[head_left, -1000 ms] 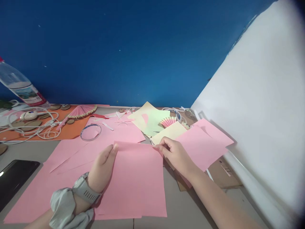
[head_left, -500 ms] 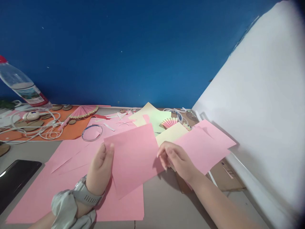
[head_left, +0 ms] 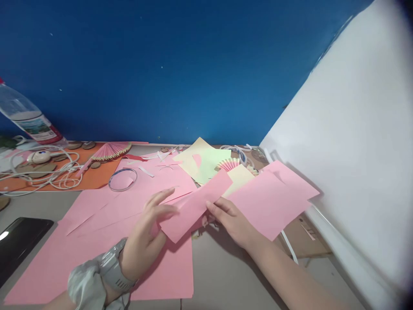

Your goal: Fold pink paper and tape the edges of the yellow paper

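One narrow pink paper [head_left: 196,207] hangs over a grey surface [head_left: 214,275], partly above larger pink sheets [head_left: 161,277], pinched at its near edge by the right hand [head_left: 234,221]; the left hand [head_left: 145,237] spreads, unclenched, by its left end. Light, even pressure should prevent stray creases.

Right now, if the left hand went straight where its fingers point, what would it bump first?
Probably the narrow pink paper rectangle in the right hand, though depth is unclear.
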{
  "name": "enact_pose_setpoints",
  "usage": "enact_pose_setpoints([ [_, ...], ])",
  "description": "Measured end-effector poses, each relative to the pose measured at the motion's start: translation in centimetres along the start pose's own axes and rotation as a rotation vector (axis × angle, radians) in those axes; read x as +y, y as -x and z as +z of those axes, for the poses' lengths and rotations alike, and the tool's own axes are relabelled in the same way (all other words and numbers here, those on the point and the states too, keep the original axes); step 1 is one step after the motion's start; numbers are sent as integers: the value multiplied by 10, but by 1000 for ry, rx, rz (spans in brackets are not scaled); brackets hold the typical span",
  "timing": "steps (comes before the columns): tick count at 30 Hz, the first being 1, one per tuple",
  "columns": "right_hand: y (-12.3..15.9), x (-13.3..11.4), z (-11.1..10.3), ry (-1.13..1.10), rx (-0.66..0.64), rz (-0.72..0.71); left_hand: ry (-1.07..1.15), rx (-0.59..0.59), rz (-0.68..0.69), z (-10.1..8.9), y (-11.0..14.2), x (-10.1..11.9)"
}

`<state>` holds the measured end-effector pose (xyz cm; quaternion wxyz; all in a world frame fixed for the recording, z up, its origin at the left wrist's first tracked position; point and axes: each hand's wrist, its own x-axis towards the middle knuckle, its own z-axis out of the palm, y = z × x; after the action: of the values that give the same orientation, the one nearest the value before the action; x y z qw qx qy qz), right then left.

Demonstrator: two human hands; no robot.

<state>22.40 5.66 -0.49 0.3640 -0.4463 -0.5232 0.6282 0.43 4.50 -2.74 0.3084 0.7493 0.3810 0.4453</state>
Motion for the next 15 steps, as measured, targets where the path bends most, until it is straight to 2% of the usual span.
enact_pose_setpoints([
  [3,0,-3,0,5,42,-32,45,60,-103,0,-1,-3],
  [9,0,1,-4,37,63,-44,274,-123,-96,-8,-4,4],
  [12,0,7,-8,1,67,-22,224,-123,-77,-7,-3,6],
  [15,1,6,-10,-51,-39,-47,68,-121,16,-4,-1,4],
])
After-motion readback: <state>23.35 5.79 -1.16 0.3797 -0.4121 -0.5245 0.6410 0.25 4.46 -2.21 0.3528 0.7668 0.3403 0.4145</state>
